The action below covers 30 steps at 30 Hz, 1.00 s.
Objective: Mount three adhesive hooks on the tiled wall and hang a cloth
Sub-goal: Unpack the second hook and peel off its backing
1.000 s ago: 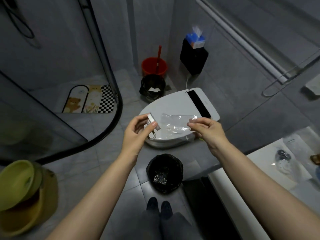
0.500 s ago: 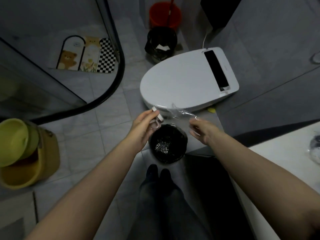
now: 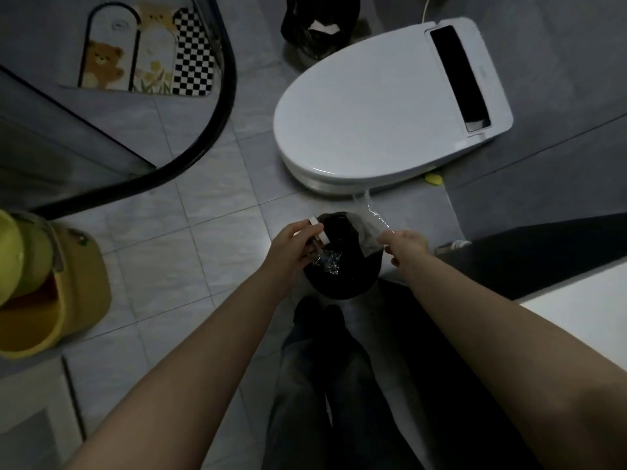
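Head view: bin (image 3: 342, 283) (black-lined) beside toilet (image 3: 373, 110)

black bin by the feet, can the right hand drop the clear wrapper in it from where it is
Probably yes: the right hand pinches the clear wrapper right at the black bin rim, its mouth open, with only the left hand holding the hook opposite.

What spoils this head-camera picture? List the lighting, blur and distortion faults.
Head view: dim overall, dark along the lower edge; the toilet lid is the brightest surface; wide-angle bending curves the shower door rail; the clear wrapper at the right hand is faint and smeared; the hook in the left hand is blurred.
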Each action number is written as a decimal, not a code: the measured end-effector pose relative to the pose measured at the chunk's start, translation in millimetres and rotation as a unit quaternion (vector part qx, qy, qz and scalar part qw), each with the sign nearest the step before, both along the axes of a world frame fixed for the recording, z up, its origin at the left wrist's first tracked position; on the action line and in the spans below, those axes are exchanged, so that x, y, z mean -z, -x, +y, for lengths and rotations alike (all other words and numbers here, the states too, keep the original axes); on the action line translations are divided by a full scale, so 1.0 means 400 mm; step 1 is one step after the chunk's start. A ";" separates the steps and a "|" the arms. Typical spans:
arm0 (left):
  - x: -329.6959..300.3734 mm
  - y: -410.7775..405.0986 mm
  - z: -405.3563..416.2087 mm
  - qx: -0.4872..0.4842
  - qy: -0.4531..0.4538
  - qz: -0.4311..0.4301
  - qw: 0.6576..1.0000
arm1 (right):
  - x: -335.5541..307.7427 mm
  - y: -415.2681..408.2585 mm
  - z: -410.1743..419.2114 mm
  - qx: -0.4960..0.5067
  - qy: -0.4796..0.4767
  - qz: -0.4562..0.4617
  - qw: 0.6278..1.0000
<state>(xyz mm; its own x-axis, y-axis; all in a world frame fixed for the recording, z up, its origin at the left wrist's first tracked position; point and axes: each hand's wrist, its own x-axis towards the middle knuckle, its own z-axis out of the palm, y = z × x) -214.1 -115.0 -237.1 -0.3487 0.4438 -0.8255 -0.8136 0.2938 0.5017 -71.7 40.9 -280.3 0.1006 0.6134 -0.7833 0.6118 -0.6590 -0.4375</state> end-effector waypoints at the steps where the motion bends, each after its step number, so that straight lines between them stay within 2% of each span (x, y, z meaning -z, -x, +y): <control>1: 0.018 0.000 0.001 0.003 0.002 -0.003 1.000 | 0.018 0.002 -0.004 0.002 0.005 0.004 1.000; 8: 0.126 0.028 0.016 0.024 0.019 -0.009 0.999 | 0.170 -0.004 -0.004 0.001 0.047 -0.040 0.998; 14: 0.193 0.026 0.029 0.027 0.031 -0.017 0.999 | 0.231 -0.001 -0.016 -0.097 0.013 -0.123 0.988; 22: 0.251 0.024 -0.001 0.014 0.022 -0.033 0.999 | 0.324 -0.005 -0.007 -0.085 0.088 -0.103 0.987; 27: 0.258 0.018 -0.002 0.004 0.013 -0.037 0.999 | 0.327 -0.010 -0.010 -0.045 0.164 -0.061 0.983; 30: 0.237 0.011 0.002 0.002 0.014 -0.035 0.999 | 0.300 -0.014 -0.015 -0.055 0.175 -0.056 0.981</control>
<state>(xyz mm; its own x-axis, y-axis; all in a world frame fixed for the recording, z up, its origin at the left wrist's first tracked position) -218.7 -114.0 -331.9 -0.2871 0.4226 -0.8596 -0.8452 0.3105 0.4350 -66.1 34.7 -400.4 0.1465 0.3208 -0.9358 0.7190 -0.6842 -0.1220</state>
